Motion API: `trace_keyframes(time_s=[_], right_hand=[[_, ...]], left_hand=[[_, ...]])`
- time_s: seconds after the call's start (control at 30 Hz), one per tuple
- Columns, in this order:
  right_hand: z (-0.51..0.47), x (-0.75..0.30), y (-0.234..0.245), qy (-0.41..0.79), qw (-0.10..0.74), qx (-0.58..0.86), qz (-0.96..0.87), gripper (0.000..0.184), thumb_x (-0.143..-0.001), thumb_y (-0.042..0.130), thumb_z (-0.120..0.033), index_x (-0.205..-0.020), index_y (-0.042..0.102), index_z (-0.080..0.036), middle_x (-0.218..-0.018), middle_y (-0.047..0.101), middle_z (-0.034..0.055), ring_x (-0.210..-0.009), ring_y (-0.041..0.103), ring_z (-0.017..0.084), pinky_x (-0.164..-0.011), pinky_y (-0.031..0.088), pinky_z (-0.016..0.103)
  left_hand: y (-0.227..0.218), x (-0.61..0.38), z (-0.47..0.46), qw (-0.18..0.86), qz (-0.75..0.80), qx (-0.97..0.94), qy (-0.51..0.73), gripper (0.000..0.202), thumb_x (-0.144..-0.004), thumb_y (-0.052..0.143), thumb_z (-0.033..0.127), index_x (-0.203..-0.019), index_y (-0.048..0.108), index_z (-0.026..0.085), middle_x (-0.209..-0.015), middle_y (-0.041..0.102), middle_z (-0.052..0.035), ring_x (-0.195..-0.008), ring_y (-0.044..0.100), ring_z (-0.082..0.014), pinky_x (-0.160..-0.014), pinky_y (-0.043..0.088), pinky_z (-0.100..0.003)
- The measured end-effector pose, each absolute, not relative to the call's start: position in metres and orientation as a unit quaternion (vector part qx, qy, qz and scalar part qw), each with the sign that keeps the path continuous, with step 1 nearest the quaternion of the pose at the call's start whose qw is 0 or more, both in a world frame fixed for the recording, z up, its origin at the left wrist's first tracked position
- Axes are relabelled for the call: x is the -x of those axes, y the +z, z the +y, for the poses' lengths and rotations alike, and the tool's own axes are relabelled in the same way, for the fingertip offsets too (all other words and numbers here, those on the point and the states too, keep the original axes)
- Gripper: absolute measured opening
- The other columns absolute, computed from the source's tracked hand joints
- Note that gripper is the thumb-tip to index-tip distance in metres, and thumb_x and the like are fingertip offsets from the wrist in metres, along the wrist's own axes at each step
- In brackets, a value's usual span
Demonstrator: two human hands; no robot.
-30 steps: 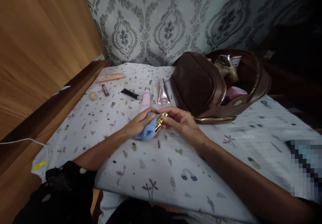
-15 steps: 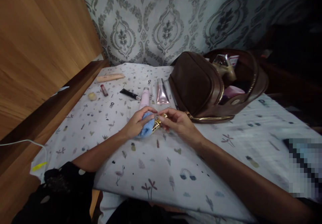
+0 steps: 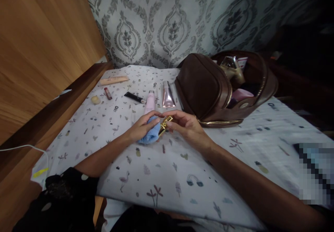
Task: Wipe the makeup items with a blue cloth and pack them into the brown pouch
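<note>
A fluffy blue cloth [image 3: 151,137] is bunched in my left hand [image 3: 141,127], the thumb pressed over it. Between the two hands is a shiny gold tube [image 3: 166,122], like a lipstick case, tilted and partly covered by fingers and cloth. The thumb and fingers of my right hand [image 3: 188,125] close on its upper end, while its lower end rests against the cloth. Just behind my left hand lies a pale pink tube [image 3: 150,101]. A black tube [image 3: 132,96] and a clear-capped metallic pink tube [image 3: 168,98] flank it.
A brown leather bag [image 3: 203,86] stands unzipped at the right with several cosmetics inside. At the far left of the patterned tablecloth [image 3: 167,176] are a peach tube [image 3: 114,80], a small lip tube [image 3: 108,93] and a cream sponge [image 3: 95,100]. A wooden panel [image 3: 47,33] borders the left.
The right fingers have shifted slightly on the gold tube, and more of it shows. The blue cloth has turned a little in my left hand.
</note>
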State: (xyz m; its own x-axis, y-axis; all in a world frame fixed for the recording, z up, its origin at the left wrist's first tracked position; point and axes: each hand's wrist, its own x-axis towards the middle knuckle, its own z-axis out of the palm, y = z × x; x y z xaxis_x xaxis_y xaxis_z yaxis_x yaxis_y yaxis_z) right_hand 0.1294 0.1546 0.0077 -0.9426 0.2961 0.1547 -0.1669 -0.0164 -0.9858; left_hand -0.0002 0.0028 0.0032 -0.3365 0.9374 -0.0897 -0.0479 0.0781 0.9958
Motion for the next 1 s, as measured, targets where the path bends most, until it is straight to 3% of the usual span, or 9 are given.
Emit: trace_keyframes(time_s=[0.17, 0.43, 0.57, 0.77, 1.0], right_hand=[[0.155, -0.126, 0.004, 0.729, 0.153, 0.063, -0.665, 0.036, -0.077, 0.076, -0.044, -0.103, 0.066, -0.02, -0.077, 0.062, -0.0015, -0.061, 0.052, 0.01, -0.059, 0.045, 0.028], [0.154, -0.128, 0.007, 0.718, 0.154, 0.079, -0.674, 0.036, -0.075, 0.076, -0.051, -0.08, 0.062, -0.018, -0.066, 0.054, -0.0039, -0.05, 0.041, 0.006, -0.046, 0.034, 0.024], [0.155, -0.128, 0.007, 0.725, 0.162, 0.07, -0.666, 0.035, -0.075, 0.077, -0.049, -0.086, 0.066, -0.018, -0.068, 0.057, -0.0024, -0.053, 0.044, 0.008, -0.048, 0.036, 0.024], [0.154, -0.129, 0.015, 0.726, 0.161, 0.034, -0.667, 0.037, -0.074, 0.078, -0.049, -0.094, 0.07, -0.019, -0.073, 0.062, -0.0003, -0.06, 0.051, 0.01, -0.055, 0.042, 0.025], [0.159, -0.152, 0.038, 0.651, 0.234, 0.016, -0.722, 0.028, -0.084, 0.069, -0.047, -0.093, 0.073, -0.02, -0.076, 0.062, 0.0019, -0.067, 0.056, 0.014, -0.058, 0.045, 0.027]], left_hand=[[0.004, -0.002, 0.002, 0.375, 0.627, -0.399, 0.554, 0.04, -0.091, 0.056, 0.053, -0.114, 0.056, 0.021, -0.079, 0.06, 0.0005, -0.058, 0.059, -0.0104, -0.053, 0.051, -0.023], [0.005, -0.002, 0.003, 0.294, 0.67, -0.417, 0.54, 0.032, -0.091, 0.056, 0.049, -0.105, 0.061, 0.02, -0.079, 0.056, 0.0008, -0.067, 0.051, -0.0123, -0.064, 0.045, -0.025], [0.004, 0.001, 0.005, 0.285, 0.667, -0.415, 0.549, 0.03, -0.09, 0.057, 0.046, -0.104, 0.063, 0.02, -0.086, 0.06, -0.0005, -0.077, 0.054, -0.0141, -0.074, 0.044, -0.026], [0.008, 0.001, 0.004, 0.336, 0.656, -0.417, 0.532, 0.036, -0.091, 0.055, 0.053, -0.105, 0.062, 0.02, -0.087, 0.063, -0.0014, -0.078, 0.056, -0.0159, -0.072, 0.044, -0.026], [0.031, -0.015, 0.009, 0.263, 0.702, -0.451, 0.485, 0.035, -0.093, 0.052, 0.051, -0.105, 0.062, 0.019, -0.088, 0.067, -0.0018, -0.083, 0.061, -0.0193, -0.078, 0.047, -0.029]])
